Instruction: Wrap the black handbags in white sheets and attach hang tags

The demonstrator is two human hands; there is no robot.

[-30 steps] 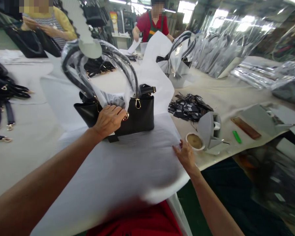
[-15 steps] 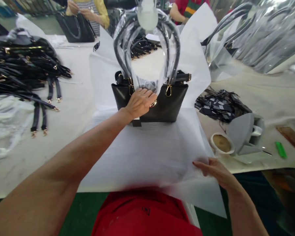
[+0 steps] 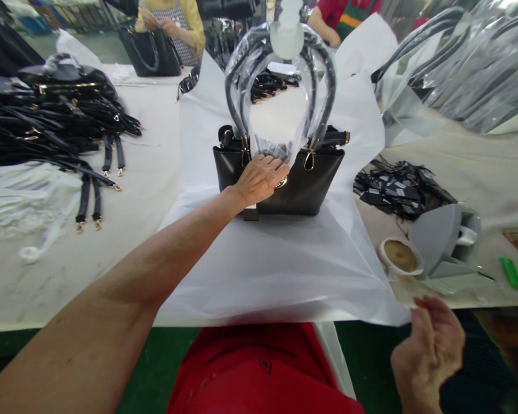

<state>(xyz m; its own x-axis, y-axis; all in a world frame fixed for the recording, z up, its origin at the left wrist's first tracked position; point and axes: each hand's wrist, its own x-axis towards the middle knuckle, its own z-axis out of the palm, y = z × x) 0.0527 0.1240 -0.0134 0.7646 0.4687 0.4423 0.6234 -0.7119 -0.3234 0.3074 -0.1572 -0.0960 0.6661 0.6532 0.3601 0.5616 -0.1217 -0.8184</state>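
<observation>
Left hand (image 3: 262, 179) curled, gripping bag (image 3: 308, 187) rim: best held steady. Right hand (image 3: 429, 345) half-curled beside paper (image 3: 280, 270) corner, grip unclear; pull gently.

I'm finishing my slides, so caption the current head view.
Left hand on a black handbag standing on a white sheet, right hand by the sheet's near corner.

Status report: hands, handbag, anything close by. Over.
Left hand against black handbag, grip unclear. Right hand beside corner of white paper, grip unclear. Handbag upright on paper. Black tags heaped to the right.
</observation>
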